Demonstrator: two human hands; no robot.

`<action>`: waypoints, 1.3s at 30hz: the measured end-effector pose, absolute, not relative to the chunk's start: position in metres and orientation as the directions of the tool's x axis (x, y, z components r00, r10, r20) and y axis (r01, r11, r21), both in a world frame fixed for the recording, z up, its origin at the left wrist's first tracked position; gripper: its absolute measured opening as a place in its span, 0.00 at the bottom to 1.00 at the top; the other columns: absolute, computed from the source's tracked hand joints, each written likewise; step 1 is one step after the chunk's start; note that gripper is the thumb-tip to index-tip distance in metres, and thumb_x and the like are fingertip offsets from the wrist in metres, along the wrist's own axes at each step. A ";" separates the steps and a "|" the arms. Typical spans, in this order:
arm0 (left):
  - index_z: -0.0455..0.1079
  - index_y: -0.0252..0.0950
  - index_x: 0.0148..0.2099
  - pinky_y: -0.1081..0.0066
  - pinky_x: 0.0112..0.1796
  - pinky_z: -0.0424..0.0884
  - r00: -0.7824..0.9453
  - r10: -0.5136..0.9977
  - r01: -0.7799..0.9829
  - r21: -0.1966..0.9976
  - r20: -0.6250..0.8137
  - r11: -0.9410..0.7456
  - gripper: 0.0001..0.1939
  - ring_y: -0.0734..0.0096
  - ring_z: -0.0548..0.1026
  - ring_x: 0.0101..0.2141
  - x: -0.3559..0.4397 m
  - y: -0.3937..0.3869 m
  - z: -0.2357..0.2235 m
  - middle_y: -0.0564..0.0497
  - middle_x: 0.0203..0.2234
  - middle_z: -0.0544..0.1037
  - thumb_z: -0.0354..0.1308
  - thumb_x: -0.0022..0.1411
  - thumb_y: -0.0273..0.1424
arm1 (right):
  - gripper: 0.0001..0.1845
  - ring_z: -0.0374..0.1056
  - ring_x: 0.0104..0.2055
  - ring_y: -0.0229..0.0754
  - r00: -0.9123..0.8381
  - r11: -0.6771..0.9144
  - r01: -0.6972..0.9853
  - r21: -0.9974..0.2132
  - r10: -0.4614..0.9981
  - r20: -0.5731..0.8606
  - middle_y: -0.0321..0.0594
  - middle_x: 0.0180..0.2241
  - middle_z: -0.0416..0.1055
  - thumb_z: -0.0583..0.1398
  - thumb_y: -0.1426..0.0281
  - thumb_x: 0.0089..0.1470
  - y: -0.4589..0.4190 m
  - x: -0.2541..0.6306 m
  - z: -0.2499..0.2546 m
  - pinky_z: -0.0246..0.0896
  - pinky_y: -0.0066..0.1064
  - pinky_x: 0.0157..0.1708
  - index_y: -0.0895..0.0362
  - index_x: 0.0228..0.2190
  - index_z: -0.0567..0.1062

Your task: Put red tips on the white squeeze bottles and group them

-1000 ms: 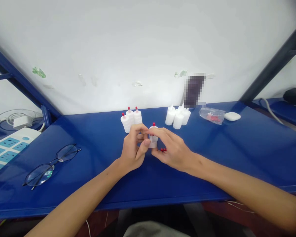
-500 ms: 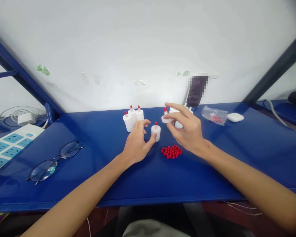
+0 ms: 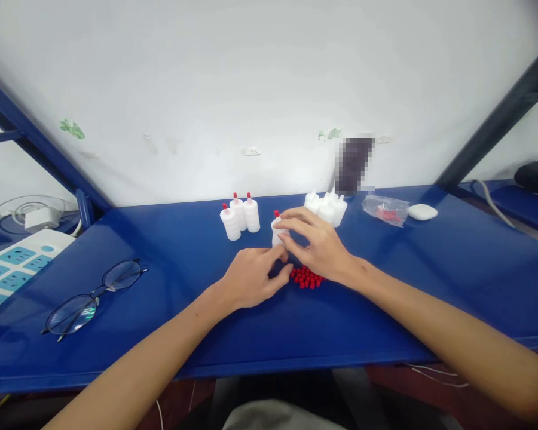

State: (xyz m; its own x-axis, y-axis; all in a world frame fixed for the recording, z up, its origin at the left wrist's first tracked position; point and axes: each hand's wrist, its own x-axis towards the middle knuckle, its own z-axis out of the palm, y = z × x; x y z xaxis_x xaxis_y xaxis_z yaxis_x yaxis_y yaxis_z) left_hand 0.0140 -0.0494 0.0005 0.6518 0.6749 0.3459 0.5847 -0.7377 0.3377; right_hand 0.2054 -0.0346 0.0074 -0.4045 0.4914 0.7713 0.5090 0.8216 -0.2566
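Note:
My right hand (image 3: 318, 248) is closed on a small white bottle (image 3: 277, 232) with a red cap, which stands upright on the blue table (image 3: 170, 251). My left hand (image 3: 251, 278) lies low just below that bottle. Its fingers are pressed together at the edge of a pile of small red caps (image 3: 305, 278), and what they pinch is hidden. Three capped white bottles (image 3: 240, 218) stand to the left. Behind my right hand stand several uncapped white bottles (image 3: 327, 206).
Eyeglasses (image 3: 94, 298) lie at the left front, beside a white power strip (image 3: 9, 269). At the back right are a plastic bag of red caps (image 3: 385, 210), a white earbud case (image 3: 422, 211) and a propped phone (image 3: 354, 164). A white wall stands behind.
My right hand has come back from the right group and now holds a capped bottle at the centre. My left hand has let go of its bottle and dropped towards the red caps.

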 end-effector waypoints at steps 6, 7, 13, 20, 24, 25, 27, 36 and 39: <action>0.64 0.38 0.52 0.71 0.26 0.58 0.698 0.672 0.650 0.173 0.250 -0.740 0.12 0.68 0.72 0.23 0.012 -0.047 -0.004 0.56 0.23 0.73 0.46 0.71 0.35 | 0.07 0.71 0.47 0.45 -0.377 0.807 0.536 -0.248 0.492 0.785 0.44 0.46 0.70 0.58 0.72 0.60 -0.035 0.208 0.007 0.72 0.40 0.44 0.54 0.41 0.73; 0.64 0.38 0.53 0.71 0.26 0.59 0.700 0.672 0.654 0.162 0.240 -0.739 0.13 0.68 0.72 0.23 0.012 -0.047 -0.004 0.55 0.23 0.73 0.46 0.71 0.36 | 0.07 0.71 0.47 0.45 -0.382 0.804 0.537 -0.255 0.502 0.776 0.44 0.46 0.70 0.58 0.72 0.61 -0.035 0.208 0.007 0.72 0.40 0.45 0.54 0.41 0.73; 0.61 0.39 0.57 0.69 0.27 0.63 0.692 0.693 0.673 0.168 0.202 -0.721 0.16 0.65 0.74 0.24 0.012 -0.048 -0.003 0.54 0.25 0.76 0.45 0.72 0.37 | 0.07 0.71 0.47 0.45 -0.363 0.793 0.530 -0.300 0.532 0.765 0.45 0.46 0.67 0.56 0.73 0.62 -0.033 0.205 0.006 0.71 0.42 0.47 0.54 0.42 0.72; 0.63 0.36 0.53 0.69 0.27 0.64 0.713 0.670 0.651 0.158 0.207 -0.742 0.14 0.65 0.74 0.24 0.011 -0.046 -0.003 0.53 0.25 0.76 0.45 0.72 0.36 | 0.07 0.71 0.44 0.42 -0.390 0.817 0.476 -0.326 0.528 0.754 0.45 0.47 0.64 0.56 0.73 0.63 -0.034 0.203 0.004 0.72 0.40 0.45 0.55 0.43 0.71; 0.65 0.35 0.48 0.69 0.26 0.63 0.702 0.680 0.661 0.159 0.212 -0.733 0.12 0.65 0.74 0.23 0.011 -0.046 -0.004 0.52 0.25 0.77 0.46 0.71 0.37 | 0.11 0.70 0.47 0.43 -0.467 0.813 0.460 -0.358 0.564 0.681 0.47 0.48 0.65 0.55 0.72 0.63 -0.036 0.204 0.006 0.71 0.40 0.47 0.56 0.47 0.71; 0.65 0.35 0.48 0.69 0.26 0.62 0.694 0.688 0.670 0.159 0.213 -0.725 0.12 0.65 0.74 0.23 0.011 -0.046 -0.004 0.52 0.25 0.77 0.46 0.71 0.37 | 0.12 0.70 0.48 0.44 -0.480 0.812 0.460 -0.358 0.567 0.669 0.47 0.49 0.65 0.55 0.72 0.63 -0.037 0.204 0.006 0.71 0.41 0.48 0.56 0.48 0.70; 0.66 0.35 0.48 0.69 0.25 0.61 0.678 0.702 0.687 0.153 0.216 -0.710 0.12 0.64 0.75 0.23 0.011 -0.045 -0.003 0.52 0.24 0.77 0.46 0.71 0.36 | 0.13 0.68 0.51 0.45 -0.493 0.815 0.464 -0.347 0.563 0.664 0.47 0.50 0.66 0.54 0.72 0.64 -0.038 0.205 0.007 0.69 0.42 0.50 0.55 0.49 0.70; 0.64 0.38 0.59 0.70 0.25 0.61 0.542 0.813 0.812 0.117 0.210 -0.572 0.19 0.61 0.78 0.27 0.006 -0.041 0.000 0.50 0.26 0.78 0.45 0.71 0.38 | 0.10 0.68 0.50 0.48 -0.360 0.757 0.598 -0.263 0.546 0.756 0.47 0.49 0.69 0.57 0.72 0.59 -0.038 0.220 0.022 0.65 0.45 0.48 0.55 0.43 0.70; 0.65 0.38 0.59 0.69 0.26 0.62 0.445 0.869 0.872 0.116 0.217 -0.476 0.20 0.60 0.78 0.28 0.003 -0.037 0.000 0.49 0.27 0.79 0.45 0.71 0.39 | 0.01 0.68 0.39 0.46 -0.305 0.687 0.679 -0.258 0.584 0.753 0.41 0.37 0.71 0.59 0.70 0.57 -0.037 0.235 0.032 0.64 0.41 0.41 0.54 0.33 0.70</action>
State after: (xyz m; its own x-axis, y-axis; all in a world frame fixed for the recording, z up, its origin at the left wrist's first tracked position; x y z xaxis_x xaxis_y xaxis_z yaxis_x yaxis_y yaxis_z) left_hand 0.0035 -0.0374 -0.0005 0.4449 0.8688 0.2172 0.8720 -0.4756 0.1162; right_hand 0.2345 -0.0369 0.0321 -0.3046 0.5838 0.7526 0.6791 0.6871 -0.2581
